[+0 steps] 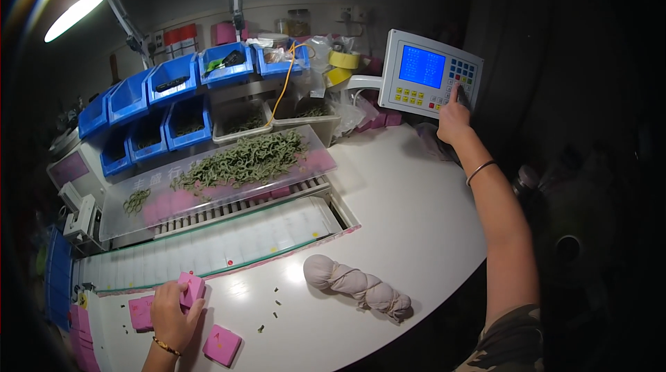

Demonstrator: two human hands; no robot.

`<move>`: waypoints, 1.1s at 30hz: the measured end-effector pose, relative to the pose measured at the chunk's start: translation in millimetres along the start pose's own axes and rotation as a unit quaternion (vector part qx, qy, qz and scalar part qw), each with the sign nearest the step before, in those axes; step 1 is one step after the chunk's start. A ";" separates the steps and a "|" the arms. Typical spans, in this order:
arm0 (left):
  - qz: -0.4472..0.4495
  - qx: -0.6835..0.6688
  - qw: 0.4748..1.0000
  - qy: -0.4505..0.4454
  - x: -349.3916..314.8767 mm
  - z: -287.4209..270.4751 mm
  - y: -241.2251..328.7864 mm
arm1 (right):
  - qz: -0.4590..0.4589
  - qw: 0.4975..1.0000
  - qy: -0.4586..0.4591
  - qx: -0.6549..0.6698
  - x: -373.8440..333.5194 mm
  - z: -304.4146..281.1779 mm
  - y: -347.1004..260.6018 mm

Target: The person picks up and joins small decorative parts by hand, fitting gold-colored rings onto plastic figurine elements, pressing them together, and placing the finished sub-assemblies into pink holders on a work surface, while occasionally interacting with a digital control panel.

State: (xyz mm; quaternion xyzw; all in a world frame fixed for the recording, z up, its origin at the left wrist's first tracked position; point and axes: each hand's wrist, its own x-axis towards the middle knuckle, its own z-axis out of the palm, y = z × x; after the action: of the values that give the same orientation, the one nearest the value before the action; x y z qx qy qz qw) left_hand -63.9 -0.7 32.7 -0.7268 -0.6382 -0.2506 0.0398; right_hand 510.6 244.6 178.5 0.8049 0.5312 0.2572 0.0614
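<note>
Camouflage-print sleeve nearest. Right hand extends index finger to white, blue-screened control panel; other fingers hidden, grip cannot be told. Left hand closed on pink square block, tabletop's left. Best press squarely, block steady.

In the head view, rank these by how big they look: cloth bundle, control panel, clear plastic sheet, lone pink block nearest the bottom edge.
Largest to smallest:
1. Clear plastic sheet
2. Control panel
3. Cloth bundle
4. Lone pink block
These are apparent sizes only.
</note>
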 end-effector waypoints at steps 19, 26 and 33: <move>0.002 0.002 1.000 0.011 -3.3 3.0 -0.5 | -0.029 0.954 0.093 0.285 -16.3 15.2 29.1; -0.001 0.005 1.000 -0.006 -5.9 -6.8 -1.9 | -0.118 0.929 0.215 0.278 -10.5 30.4 12.5; -0.021 -0.056 0.998 -0.027 8.7 -4.7 -9.6 | -0.347 0.826 0.132 0.425 -136.2 -26.7 -72.9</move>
State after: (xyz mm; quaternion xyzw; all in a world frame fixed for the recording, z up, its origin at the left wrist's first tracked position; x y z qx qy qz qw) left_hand -73.9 7.2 37.9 -0.7208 -0.6390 -0.2675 -0.0236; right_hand 396.4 150.3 126.8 0.4724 0.8351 0.0716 -0.2724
